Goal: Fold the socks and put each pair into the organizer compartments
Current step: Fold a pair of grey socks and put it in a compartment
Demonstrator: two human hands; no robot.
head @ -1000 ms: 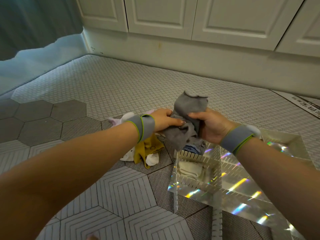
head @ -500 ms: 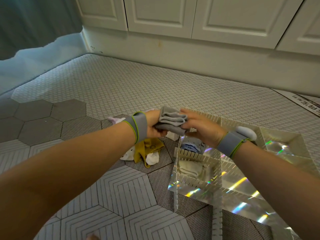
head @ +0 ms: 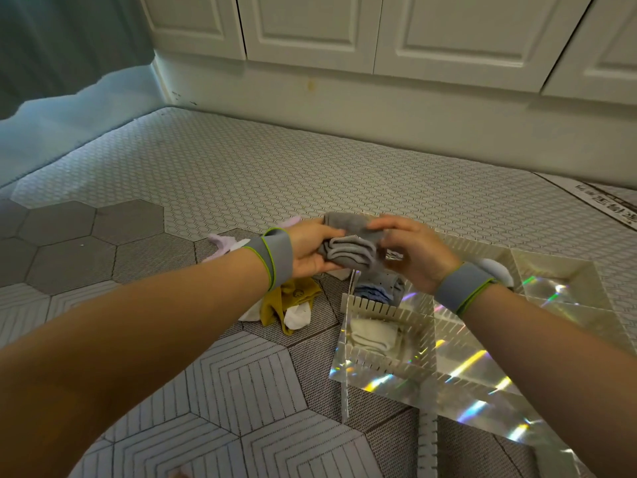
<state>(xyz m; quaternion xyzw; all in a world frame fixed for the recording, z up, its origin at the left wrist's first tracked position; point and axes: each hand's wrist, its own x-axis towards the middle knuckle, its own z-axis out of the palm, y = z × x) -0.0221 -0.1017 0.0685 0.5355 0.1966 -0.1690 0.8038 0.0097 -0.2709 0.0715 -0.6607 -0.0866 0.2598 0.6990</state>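
Observation:
A folded grey sock pair [head: 351,246] is held in the air between both hands, above the organizer's far left corner. My left hand [head: 310,251] grips its left end, thumb on top. My right hand [head: 413,253] pinches its right end. The organizer [head: 389,365] is a shiny holographic tray with white slotted dividers, lying on the floor at the right. One compartment holds a folded cream pair [head: 374,334]; the one behind it holds a blue-grey pair [head: 379,291]. Loose socks lie left of it: mustard yellow [head: 286,301], white [head: 298,317] and lilac [head: 224,243].
A hexagon-patterned mat [head: 206,391] covers the floor. White cabinet doors [head: 310,29] and a plinth run along the back. A pale blue sock [head: 496,270] lies in a far organizer compartment behind my right wrist. A printed sheet [head: 606,208] lies far right.
The grey pair went from hanging loose and upright to a compact folded bundle. Both hands lowered slightly and now hold it level over the organizer's corner.

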